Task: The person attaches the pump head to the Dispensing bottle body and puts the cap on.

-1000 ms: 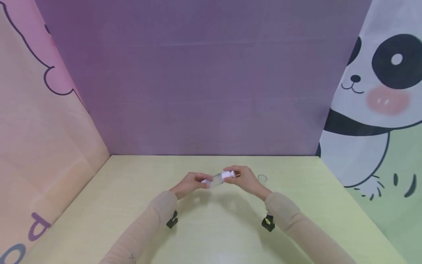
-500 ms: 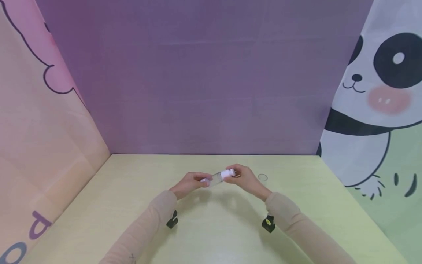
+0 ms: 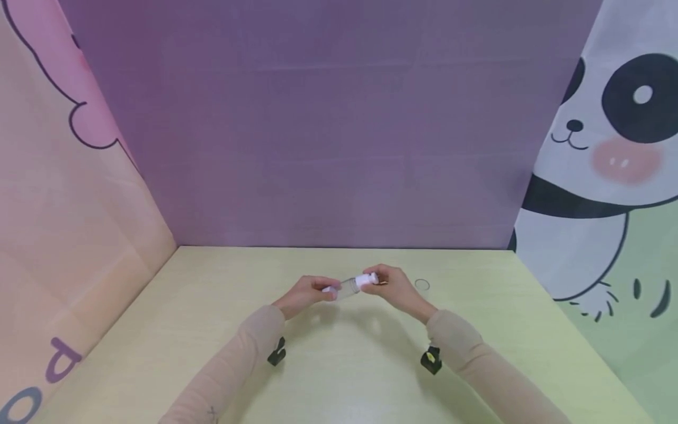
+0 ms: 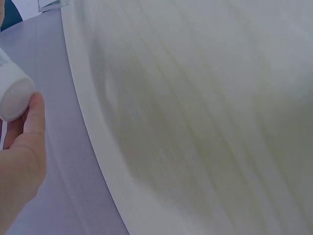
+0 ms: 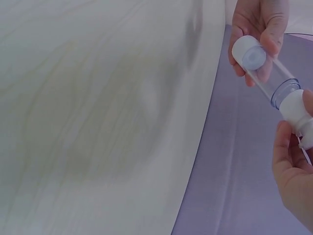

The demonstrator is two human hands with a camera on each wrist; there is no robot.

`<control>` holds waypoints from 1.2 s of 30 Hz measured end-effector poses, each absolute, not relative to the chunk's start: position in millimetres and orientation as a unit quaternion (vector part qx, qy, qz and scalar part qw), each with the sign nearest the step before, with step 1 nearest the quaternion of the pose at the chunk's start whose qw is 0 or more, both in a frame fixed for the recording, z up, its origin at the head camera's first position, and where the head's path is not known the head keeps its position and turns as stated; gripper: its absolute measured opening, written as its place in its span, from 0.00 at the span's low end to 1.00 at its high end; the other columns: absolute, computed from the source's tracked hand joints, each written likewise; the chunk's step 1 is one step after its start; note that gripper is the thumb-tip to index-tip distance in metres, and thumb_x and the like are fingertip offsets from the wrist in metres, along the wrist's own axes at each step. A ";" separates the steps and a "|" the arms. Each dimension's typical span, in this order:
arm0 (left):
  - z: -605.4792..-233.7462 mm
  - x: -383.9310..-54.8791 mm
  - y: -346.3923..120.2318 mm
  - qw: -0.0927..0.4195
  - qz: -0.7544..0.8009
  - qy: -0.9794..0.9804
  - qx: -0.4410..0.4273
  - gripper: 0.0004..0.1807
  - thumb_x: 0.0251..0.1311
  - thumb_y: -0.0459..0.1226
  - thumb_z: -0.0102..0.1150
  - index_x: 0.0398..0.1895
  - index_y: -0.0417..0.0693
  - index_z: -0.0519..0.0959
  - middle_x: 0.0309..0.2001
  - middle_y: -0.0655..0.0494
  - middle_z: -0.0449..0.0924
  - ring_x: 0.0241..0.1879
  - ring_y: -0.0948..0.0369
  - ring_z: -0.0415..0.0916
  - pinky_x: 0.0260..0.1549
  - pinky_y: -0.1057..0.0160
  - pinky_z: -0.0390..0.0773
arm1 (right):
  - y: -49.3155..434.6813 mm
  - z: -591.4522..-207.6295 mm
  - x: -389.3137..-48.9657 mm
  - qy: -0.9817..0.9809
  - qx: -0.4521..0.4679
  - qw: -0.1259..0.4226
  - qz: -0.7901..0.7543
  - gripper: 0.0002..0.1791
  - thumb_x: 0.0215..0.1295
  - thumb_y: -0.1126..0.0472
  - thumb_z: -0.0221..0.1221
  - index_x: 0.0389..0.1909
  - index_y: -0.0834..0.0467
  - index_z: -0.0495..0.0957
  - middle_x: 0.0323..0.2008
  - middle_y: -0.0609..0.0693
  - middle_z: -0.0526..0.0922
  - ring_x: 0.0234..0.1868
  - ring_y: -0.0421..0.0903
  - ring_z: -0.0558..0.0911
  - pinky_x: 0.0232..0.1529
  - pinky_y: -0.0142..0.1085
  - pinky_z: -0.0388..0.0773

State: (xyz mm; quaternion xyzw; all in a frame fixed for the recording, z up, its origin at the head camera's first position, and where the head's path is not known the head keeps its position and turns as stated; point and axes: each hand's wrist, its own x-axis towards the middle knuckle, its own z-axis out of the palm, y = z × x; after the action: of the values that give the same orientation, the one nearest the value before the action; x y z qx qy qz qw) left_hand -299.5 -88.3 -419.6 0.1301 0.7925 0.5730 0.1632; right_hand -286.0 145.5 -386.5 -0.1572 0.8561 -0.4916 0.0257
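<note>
A clear cylindrical bottle (image 3: 347, 288) with white ends is held tilted above the table, between both hands. My left hand (image 3: 305, 293) grips its white base (image 4: 17, 100), thumb and fingers on opposite sides. At the other end, my right hand (image 3: 394, 288) pinches the white cap (image 5: 294, 107), which has a narrower white top. In the right wrist view a thin pale piece shows by the right fingers; its kind is unclear. The clear body between the hands looks see-through, with a white disc visible inside near the base.
A thin ring (image 3: 422, 284) lies on the pale wooden table (image 3: 339, 377), right of the right hand. A purple backdrop (image 3: 339, 129) rises behind the far edge. Printed cloth panels stand at the left and right, the right one with a panda (image 3: 614, 135).
The right fingers and the white cap have shifted very slightly at the bottle's end. The left hand keeps its grip and the bottle stays in nearly the same place.
</note>
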 end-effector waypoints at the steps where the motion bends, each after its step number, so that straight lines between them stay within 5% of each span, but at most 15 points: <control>1: -419.7 -299.6 -88.3 0.162 0.572 0.793 0.131 0.17 0.58 0.39 0.59 0.52 0.51 0.77 0.56 0.51 0.74 0.51 0.57 0.71 0.54 0.52 0.69 | 145.3 -386.8 -286.0 0.856 -0.158 0.024 -0.492 0.17 0.55 0.62 0.64 0.46 0.62 0.76 0.39 0.54 0.81 0.38 0.44 0.79 0.38 0.34 0.78; 7: -419.4 -298.9 -89.0 0.161 0.572 0.793 0.133 0.18 0.58 0.39 0.58 0.53 0.50 0.77 0.56 0.50 0.74 0.51 0.57 0.72 0.54 0.52 0.69 | 147.5 -391.4 -287.6 0.834 -0.158 0.041 -0.527 0.27 0.55 0.60 0.64 0.56 0.62 0.70 0.50 0.57 0.78 0.49 0.51 0.78 0.45 0.37 0.77; 13: -417.4 -297.8 -91.0 0.164 0.570 0.794 0.133 0.18 0.58 0.42 0.58 0.53 0.53 0.77 0.57 0.51 0.73 0.52 0.57 0.71 0.55 0.51 0.68 | 154.1 -393.2 -286.1 0.763 -0.191 0.081 -0.612 0.34 0.58 0.62 0.60 0.65 0.59 0.60 0.63 0.57 0.67 0.64 0.55 0.66 0.56 0.41 0.71; 20: -418.7 -297.7 -92.0 0.170 0.575 0.791 0.126 0.19 0.57 0.43 0.59 0.53 0.54 0.77 0.57 0.52 0.73 0.51 0.56 0.71 0.55 0.50 0.67 | 152.0 -388.7 -283.0 0.741 -0.195 0.078 -0.638 0.26 0.59 0.70 0.57 0.59 0.62 0.67 0.60 0.60 0.71 0.60 0.52 0.71 0.55 0.40 0.72; 36: -421.0 -298.6 -92.5 0.153 0.588 0.784 0.131 0.18 0.57 0.39 0.59 0.52 0.48 0.77 0.56 0.48 0.74 0.50 0.56 0.72 0.53 0.52 0.69 | 143.8 -394.7 -287.2 0.784 -0.134 0.027 -0.605 0.22 0.57 0.63 0.62 0.53 0.62 0.73 0.53 0.58 0.77 0.52 0.52 0.78 0.51 0.39 0.75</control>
State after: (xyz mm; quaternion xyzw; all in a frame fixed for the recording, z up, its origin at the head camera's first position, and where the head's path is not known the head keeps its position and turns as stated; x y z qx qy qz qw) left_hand -298.6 -92.5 -421.0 0.1315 0.7836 0.5875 0.1533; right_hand -287.2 143.8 -394.7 -0.1344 0.7845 -0.6048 0.0267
